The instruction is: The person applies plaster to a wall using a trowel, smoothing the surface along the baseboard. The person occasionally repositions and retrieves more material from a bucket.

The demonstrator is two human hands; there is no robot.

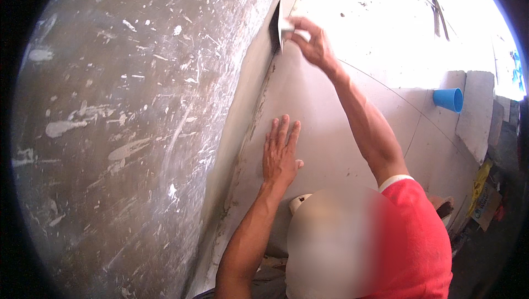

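At 12 o'clock, a scraper blade (279, 26) is pinched by the right hand (314, 44) beside the speckled grey surface (132, 128), while toward 6 o'clock from it the left hand (280, 155) is spread flat.

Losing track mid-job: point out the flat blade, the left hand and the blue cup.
Flat blade (281, 26), head view: middle of its pale side.
Left hand (279, 158), head view: back of the hand.
Blue cup (444, 99), head view: outer side wall.

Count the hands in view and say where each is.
2: the left hand near the middle, the right hand above it, holding the flat blade. No others show.
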